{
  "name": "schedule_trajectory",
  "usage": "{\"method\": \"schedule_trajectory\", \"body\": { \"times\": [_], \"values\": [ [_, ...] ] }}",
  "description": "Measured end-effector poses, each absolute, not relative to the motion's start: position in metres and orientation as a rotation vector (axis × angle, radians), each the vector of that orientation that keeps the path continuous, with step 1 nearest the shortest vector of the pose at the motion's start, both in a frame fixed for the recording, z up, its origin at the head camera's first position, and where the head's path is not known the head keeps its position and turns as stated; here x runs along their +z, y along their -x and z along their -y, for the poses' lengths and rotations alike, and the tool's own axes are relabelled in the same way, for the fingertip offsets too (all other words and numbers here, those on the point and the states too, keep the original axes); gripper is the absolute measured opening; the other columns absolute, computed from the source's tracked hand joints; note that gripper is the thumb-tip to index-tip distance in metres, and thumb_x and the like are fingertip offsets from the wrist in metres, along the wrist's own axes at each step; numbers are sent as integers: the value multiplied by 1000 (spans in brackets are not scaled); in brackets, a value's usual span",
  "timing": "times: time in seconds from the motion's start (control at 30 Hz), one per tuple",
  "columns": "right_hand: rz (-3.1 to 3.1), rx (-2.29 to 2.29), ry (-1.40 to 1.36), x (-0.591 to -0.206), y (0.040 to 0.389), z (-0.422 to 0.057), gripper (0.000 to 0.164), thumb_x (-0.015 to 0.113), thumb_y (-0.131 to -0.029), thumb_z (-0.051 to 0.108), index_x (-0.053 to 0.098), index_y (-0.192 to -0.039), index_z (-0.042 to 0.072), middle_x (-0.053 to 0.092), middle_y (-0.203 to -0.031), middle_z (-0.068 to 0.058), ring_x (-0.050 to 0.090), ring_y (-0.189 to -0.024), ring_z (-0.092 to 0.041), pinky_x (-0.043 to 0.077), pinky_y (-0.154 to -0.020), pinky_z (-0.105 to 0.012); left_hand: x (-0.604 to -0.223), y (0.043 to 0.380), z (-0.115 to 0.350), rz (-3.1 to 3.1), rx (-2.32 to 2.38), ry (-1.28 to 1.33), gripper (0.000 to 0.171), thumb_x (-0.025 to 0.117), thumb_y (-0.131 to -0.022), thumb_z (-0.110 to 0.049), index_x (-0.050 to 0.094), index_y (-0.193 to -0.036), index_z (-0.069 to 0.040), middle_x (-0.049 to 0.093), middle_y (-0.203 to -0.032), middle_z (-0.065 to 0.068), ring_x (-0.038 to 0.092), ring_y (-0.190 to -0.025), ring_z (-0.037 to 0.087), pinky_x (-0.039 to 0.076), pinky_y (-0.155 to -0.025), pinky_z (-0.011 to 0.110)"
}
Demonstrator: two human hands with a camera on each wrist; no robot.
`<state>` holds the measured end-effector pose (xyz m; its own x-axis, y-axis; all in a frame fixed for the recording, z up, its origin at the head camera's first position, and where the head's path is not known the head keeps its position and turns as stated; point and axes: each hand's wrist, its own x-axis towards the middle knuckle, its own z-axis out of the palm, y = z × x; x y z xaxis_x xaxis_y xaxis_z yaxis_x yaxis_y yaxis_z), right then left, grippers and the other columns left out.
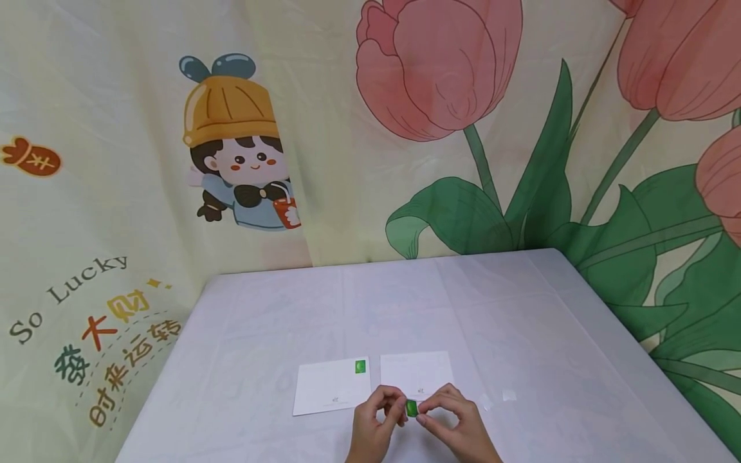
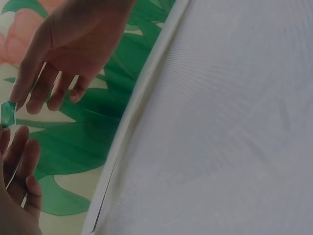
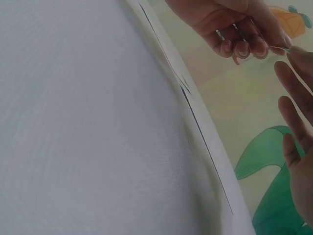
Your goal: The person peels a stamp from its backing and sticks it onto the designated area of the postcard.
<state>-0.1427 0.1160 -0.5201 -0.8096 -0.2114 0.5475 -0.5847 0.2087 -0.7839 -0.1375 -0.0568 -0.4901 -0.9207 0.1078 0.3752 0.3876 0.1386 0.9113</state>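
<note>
A small green stamp (image 1: 411, 408) is held between my two hands above the front of the table. My left hand (image 1: 373, 424) pinches its left side with thumb and forefinger. On the opposite side, the thumb and forefinger of my right hand (image 1: 463, 424) pinch its edge. In the left wrist view the stamp (image 2: 8, 115) shows at the far left, with the right hand (image 2: 73, 54) above it. Behind my hands lies a white card (image 1: 413, 368), its lower part overlapped by them. Another white card (image 1: 327, 389) lies to the left, a green stamp (image 1: 360, 366) in its top right corner.
A white cloth covers the table (image 1: 359, 308). To the right of my hands lies a small clear, shiny piece (image 1: 509, 395). Behind the table hangs a printed curtain (image 1: 336, 128) with tulips and a cartoon child.
</note>
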Motion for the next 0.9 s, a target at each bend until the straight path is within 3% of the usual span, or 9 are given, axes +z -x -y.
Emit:
{"method": "schedule_trajectory", "body": {
  "times": [0.3, 0.53, 0.7, 0.9],
  "values": [
    [2172, 1704, -676, -516, 140, -114, 13, 72, -79, 9, 69, -90, 16, 61, -84, 4, 55, -80, -13, 47, -68, -33, -490, 138, 57, 2237, -1943, 443, 6, 55, -92, -5, 55, -86, -3, 59, -62, 8, 57, -53, 20, 49, -53, 29],
    [2195, 1729, -528, -486, 128, -108, 11, 74, -76, 4, 70, -84, 9, 60, -79, 2, 55, -78, -13, 48, -71, -31, -487, 140, 56, 2237, -1976, 412, 6, 56, -92, -8, 57, -86, -5, 60, -63, 8, 58, -55, 19, 51, -54, 36],
    [2208, 1704, -344, -498, 133, -108, 12, 76, -73, 5, 71, -80, 14, 60, -75, 7, 55, -74, -13, 45, -70, -31, -485, 142, 53, 2202, -1934, 453, 4, 58, -90, -3, 58, -86, -4, 60, -63, 7, 58, -54, 19, 51, -52, 36],
    [2248, 1637, -92, -510, 145, -109, 13, 76, -74, 14, 67, -74, 24, 61, -67, 16, 52, -69, -8, 38, -66, -32, -494, 153, 46, 2278, -1840, 365, 6, 61, -89, -9, 60, -86, -3, 61, -62, 5, 57, -53, 17, 47, -50, 24]
  ]
}}
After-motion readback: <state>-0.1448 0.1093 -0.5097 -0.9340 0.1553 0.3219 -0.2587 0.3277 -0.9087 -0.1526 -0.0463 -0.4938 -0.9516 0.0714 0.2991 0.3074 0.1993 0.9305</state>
